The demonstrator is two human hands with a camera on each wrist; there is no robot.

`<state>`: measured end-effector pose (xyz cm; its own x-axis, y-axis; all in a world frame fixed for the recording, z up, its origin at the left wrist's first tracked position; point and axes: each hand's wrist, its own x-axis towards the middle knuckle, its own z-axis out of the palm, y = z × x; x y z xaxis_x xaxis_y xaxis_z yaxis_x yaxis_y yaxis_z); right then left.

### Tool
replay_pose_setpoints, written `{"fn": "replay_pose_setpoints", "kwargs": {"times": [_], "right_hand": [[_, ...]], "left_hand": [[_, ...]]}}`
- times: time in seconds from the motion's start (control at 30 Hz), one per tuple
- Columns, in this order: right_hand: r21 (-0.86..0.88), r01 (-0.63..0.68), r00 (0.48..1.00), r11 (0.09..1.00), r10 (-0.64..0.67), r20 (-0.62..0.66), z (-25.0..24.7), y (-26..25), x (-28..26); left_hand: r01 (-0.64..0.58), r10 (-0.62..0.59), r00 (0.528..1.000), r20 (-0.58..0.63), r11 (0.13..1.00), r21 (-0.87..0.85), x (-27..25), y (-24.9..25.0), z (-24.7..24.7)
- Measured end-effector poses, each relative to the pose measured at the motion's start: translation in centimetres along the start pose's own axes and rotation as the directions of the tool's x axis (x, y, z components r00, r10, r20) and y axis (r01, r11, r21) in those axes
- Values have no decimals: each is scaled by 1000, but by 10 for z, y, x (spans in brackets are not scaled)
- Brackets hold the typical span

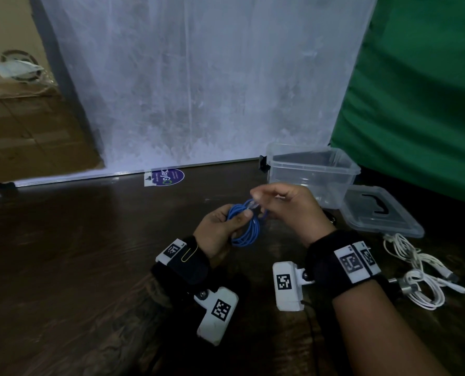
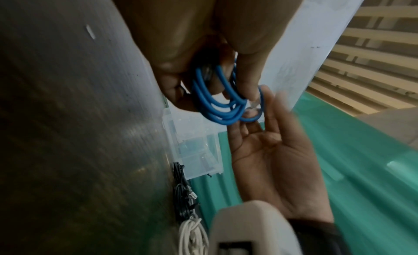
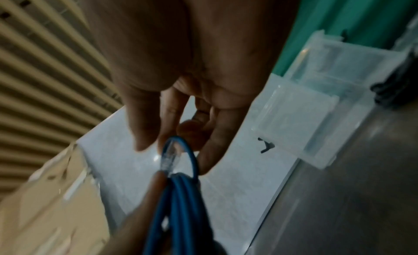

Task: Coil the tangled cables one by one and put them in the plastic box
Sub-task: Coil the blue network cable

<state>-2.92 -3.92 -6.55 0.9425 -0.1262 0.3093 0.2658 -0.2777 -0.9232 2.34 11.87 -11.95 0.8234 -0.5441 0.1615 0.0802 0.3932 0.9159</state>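
Note:
A blue cable [image 1: 246, 229] is wound into a coil of several loops, and my left hand [image 1: 220, 223] grips it with the thumb across the strands. Its clear plug [image 3: 168, 157] sticks up at the top of the coil. My right hand [image 1: 280, 202] hovers just above and to the right, fingers loosely straight. One fingertip touches the short end loop beside the plug [image 2: 253, 105], without pinching it. The clear plastic box [image 1: 353, 169] stands open behind the right hand, nothing visible inside. White cables [image 1: 418, 278] lie in a tangle at the right.
The box's clear lid [image 1: 380, 213] lies flat to its right. Black cables [image 2: 183, 191] lie near the white ones. A white board [image 1: 198, 77] stands at the table's back edge, with green cloth [image 1: 416, 104] at the right and a cardboard box [image 1: 22, 131] at the left.

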Motion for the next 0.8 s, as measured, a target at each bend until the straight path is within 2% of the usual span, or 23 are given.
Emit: {"fn": "replay_pose_setpoints", "kwargs": {"times": [0.07, 0.13, 0.2, 0.23, 0.3, 0.37, 0.43, 0.5, 0.57, 0.67, 0.8], "right_hand": [[213, -134, 991, 968, 126, 51, 1, 1, -1], [344, -266, 962, 901, 222, 162, 0, 2, -2], [369, -315, 943, 874, 244, 227, -1, 3, -3], [347, -304, 946, 887, 238, 221, -2, 4, -2], [252, -222, 972, 942, 194, 134, -2, 3, -2], [106, -109, 993, 988, 112, -27, -5, 3, -1], [-52, -16, 984, 999, 7, -179, -9, 0, 1], [-161, 57, 949, 985, -103, -296, -9, -6, 0], [-243, 112, 914, 964, -196, -355, -5, -9, 0], [-342, 232, 855, 911, -358, -374, 1, -12, 0], [-392, 322, 785, 862, -475, -398, 0, -18, -1]], "left_hand": [[-24, 24, 1000, -5, 1000, -3, 0, 0, 1], [-34, 34, 999, -7, 999, 9, -1, -1, 1], [-42, 42, 999, -8, 999, 11, -1, -2, 0], [-50, 50, 999, -8, 999, 10, -1, -2, 0], [-38, 38, 999, 3, 999, 2, 0, -1, 0], [48, -48, 999, 16, 999, -8, 1, 4, 1], [125, -126, 992, 9, 991, 46, 2, 10, 0], [125, -127, 992, 2, 977, 172, 4, 14, -3], [113, -125, 992, 20, 948, 298, 6, 13, -2], [124, -136, 990, 22, 950, 287, 7, 14, -1], [144, -165, 985, 51, 948, 284, 8, 15, 0]]}}
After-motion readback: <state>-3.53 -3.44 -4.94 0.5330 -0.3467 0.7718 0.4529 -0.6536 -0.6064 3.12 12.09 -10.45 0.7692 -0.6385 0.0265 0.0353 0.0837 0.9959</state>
